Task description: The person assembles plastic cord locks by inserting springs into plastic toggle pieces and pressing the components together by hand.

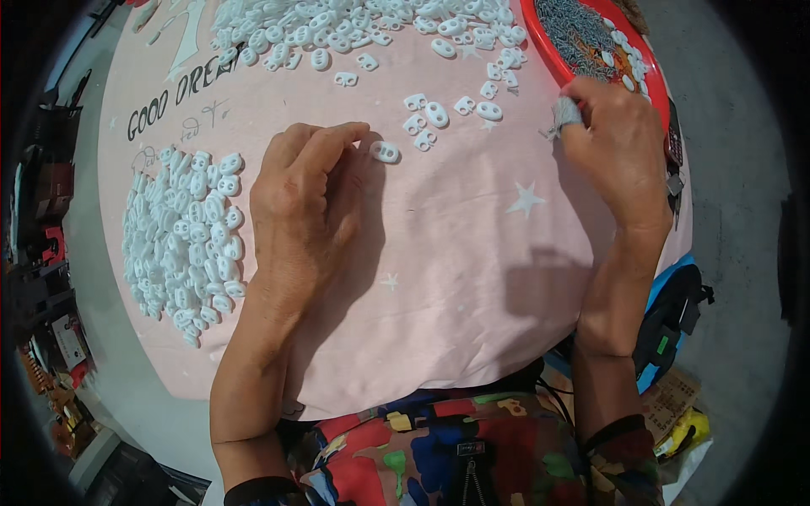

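My left hand rests over the cloth with its fingers loosely bent and the thumb apart from the index finger. Right beside its index fingertip lies a white plastic cord lock with two holes; whether they touch is hard to tell. My right hand is closed in a pinch at the near edge of a red tray. Grey wrapping shows at the thumb, and what the fingertips hold is hidden. Small metal springs fill part of the tray. Several loose white cord-lock parts lie between my hands.
A big heap of white parts spreads along the far side. Another pile of white cord locks lies left of my left forearm. Pink star-printed cloth covers the table. A blue and black bag stands off the right edge.
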Available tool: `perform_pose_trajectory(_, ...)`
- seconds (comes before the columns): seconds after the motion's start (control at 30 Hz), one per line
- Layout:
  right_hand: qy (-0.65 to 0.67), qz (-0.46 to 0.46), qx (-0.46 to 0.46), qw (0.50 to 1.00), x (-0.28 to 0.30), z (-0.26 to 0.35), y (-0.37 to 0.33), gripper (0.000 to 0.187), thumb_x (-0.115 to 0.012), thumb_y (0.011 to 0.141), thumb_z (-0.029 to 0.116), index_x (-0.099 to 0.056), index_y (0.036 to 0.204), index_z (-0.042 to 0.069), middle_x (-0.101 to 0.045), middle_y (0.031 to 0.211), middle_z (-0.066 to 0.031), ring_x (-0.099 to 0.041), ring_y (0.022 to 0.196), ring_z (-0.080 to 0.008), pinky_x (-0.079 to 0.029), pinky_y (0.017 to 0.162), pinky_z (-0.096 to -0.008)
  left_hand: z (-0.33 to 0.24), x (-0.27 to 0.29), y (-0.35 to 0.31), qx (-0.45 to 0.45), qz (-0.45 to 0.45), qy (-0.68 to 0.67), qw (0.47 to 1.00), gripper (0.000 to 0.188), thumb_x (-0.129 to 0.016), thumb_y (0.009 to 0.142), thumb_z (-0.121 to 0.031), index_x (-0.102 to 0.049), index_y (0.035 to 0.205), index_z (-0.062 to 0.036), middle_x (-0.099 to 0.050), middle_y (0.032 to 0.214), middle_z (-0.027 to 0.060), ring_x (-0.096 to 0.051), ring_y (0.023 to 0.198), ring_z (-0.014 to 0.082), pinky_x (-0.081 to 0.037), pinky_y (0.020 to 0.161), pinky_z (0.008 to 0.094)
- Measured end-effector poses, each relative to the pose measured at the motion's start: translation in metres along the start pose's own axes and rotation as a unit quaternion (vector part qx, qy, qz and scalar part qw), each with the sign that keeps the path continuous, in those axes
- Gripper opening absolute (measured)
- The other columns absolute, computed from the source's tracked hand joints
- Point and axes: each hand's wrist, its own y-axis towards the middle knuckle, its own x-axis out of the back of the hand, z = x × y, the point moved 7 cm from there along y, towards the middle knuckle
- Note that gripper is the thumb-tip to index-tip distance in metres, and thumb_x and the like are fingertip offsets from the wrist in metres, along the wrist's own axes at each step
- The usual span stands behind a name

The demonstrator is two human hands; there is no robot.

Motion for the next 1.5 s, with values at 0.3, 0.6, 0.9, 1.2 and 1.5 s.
perform_pose_trajectory(0.3, 0.074, 0.135, 0.015, 0.988, -0.028, 0.017, -0.004, 0.023, -0.057, 0.071, 0.001, -0.066, 0.092, 0.0, -0.065, 0.073, -0.018, -0.065, 0.067, -0.0316, -0.05, 0.064, -0.0372, -0.002, -0.005, -0.001, -0.04, 0.031, 0.037, 0.998, 0.013, -0.069, 0.078, -0.002, -0.067, 0.091, -0.0028, -0.058, 0.08, 0.0097, -0.058, 0.074, 0.0243, -0.046, 0.061, 0.0327)
perform_pose_trajectory(0.6, 0.169, 0.037, 0.022, 0.985, -0.039, 0.02, 0.003, 0.025, -0.055, 0.073, -0.009, -0.064, 0.097, -0.003, -0.068, 0.087, -0.0156, -0.066, 0.074, -0.0253, -0.052, 0.071, -0.0346, 0.011, -0.003, -0.001, -0.009, -0.004, -0.039, 0.999, 0.012, -0.068, 0.079, -0.001, -0.064, 0.09, -0.0013, -0.059, 0.081, 0.0109, -0.058, 0.069, 0.0229, -0.048, 0.061, 0.0319)
perform_pose_trajectory(0.9, 0.162, 0.046, 0.031, 0.985, -0.038, 0.02, 0.002, 0.024, -0.055, 0.075, -0.005, -0.061, 0.098, -0.001, -0.066, 0.085, -0.016, -0.065, 0.079, -0.0244, -0.051, 0.072, -0.0364, -0.016, -0.021, -0.001, -0.125, 0.048, 0.07, 0.989, 0.027, -0.069, 0.081, -0.001, -0.068, 0.107, -0.0073, -0.06, 0.107, 0.0137, -0.055, 0.096, 0.0275, -0.05, 0.073, 0.0327)
perform_pose_trajectory(1.2, 0.267, 0.079, 0.016, 0.96, -0.032, 0.025, 0.0, 0.013, -0.054, 0.079, 0.002, -0.059, 0.09, -0.002, -0.057, 0.07, -0.0097, -0.05, 0.062, -0.0169, -0.041, 0.059, -0.0306, -0.013, -0.018, 0.001, -0.067, 0.015, 0.007, 0.998, 0.021, -0.069, 0.078, 0.004, -0.07, 0.097, -0.0052, -0.06, 0.097, 0.0114, -0.056, 0.092, 0.0251, -0.049, 0.072, 0.032)
perform_pose_trajectory(1.5, 0.347, 0.139, 0.007, 0.927, -0.033, 0.02, -0.002, 0.018, -0.05, 0.082, 0.005, -0.061, 0.094, -0.003, -0.057, 0.074, -0.0035, -0.049, 0.069, -0.0143, -0.04, 0.063, -0.0271, -0.001, -0.022, -0.002, -0.083, 0.025, -0.038, 0.996, 0.017, -0.071, 0.075, 0.007, -0.067, 0.088, -0.0033, -0.061, 0.09, 0.0094, -0.059, 0.078, 0.0194, -0.05, 0.062, 0.0279)
